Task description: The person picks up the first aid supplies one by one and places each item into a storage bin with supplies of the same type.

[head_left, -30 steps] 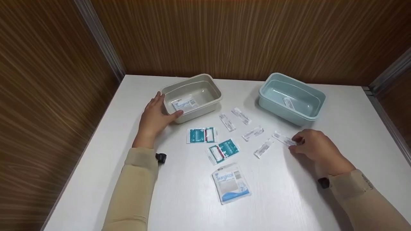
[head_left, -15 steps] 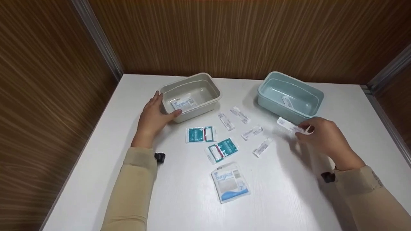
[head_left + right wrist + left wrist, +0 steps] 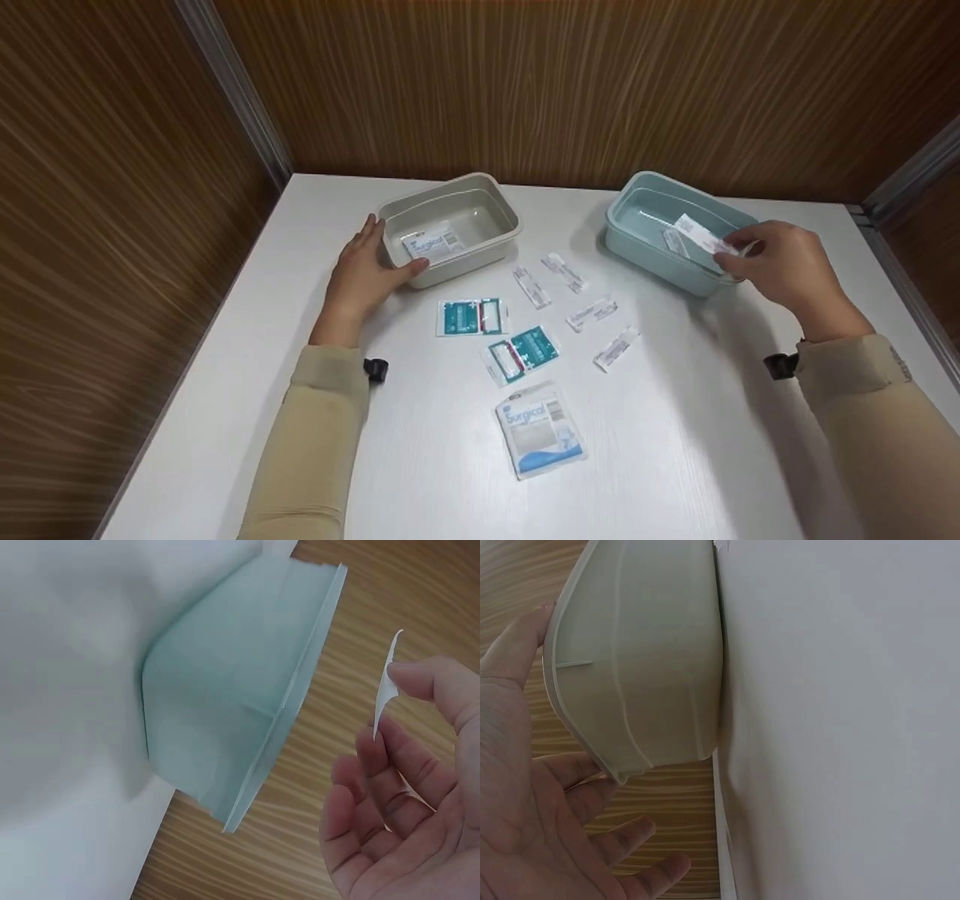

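My right hand [image 3: 784, 262] pinches a narrow white printed packet [image 3: 701, 234] between thumb and fingertips, above the blue-green plastic bin [image 3: 660, 262]. The right wrist view shows that packet [image 3: 386, 686] edge-on, beyond the bin's rim. Another narrow packet [image 3: 675, 244] lies inside this bin. On the left, my left hand [image 3: 364, 274] spans the corner of a beige plastic bin [image 3: 469, 262], thumb on the near rim and fairly straight fingers along the side. In the left wrist view the last two fingers stick out away from the bin [image 3: 652, 667]. A flat "Surgical" packet [image 3: 435, 241] lies in the beige bin.
On the white table [image 3: 427, 465], several narrow white packets [image 3: 592, 313] lie between the bins. Two teal-and-white sachets [image 3: 472, 317] are left of them, and a larger "Surgical" packet [image 3: 540, 431] is nearer me. Wood-grain panels [image 3: 525, 90] stand behind and at the sides.
My right hand has lifted the narrow packet off the table and carried it up and away from me, over the blue-green bin. My left hand stays at the beige bin.
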The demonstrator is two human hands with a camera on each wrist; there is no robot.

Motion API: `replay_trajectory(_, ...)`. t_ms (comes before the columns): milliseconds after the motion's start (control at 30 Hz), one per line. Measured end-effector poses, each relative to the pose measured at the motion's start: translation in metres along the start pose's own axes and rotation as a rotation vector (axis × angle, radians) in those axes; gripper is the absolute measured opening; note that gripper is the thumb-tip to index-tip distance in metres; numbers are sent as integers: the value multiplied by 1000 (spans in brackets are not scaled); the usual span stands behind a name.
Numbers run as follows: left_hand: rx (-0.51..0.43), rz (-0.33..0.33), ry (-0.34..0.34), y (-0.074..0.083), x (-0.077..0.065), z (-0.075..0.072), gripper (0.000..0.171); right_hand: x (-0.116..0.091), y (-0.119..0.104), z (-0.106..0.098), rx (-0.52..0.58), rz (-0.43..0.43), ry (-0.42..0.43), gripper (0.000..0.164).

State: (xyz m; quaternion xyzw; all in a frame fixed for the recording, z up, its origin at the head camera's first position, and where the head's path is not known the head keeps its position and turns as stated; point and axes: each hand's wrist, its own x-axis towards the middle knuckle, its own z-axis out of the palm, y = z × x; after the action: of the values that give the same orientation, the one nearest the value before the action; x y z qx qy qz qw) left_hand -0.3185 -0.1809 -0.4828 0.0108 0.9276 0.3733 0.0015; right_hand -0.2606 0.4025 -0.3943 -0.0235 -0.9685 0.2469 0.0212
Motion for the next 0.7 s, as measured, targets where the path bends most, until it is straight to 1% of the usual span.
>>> replay_trajectory(233,-13,-20,-5,0,-3,3,123,23,5,1,12,72,-32,48)
replay_trajectory(300,-14,-20,-5,0,-3,4,122,26,8,2,13,88,-38,52)
replay_trajectory(433,-10,-19,-7,1,-3,5,122,26,12,2,16,120,-47,70)
replay_trajectory(500,-9,-18,-5,1,-2,4,122,25,13,2,17,124,-36,75)
replay_trajectory(700,0,-15,-3,1,-1,1,122,16,8,1,17,74,28,71)
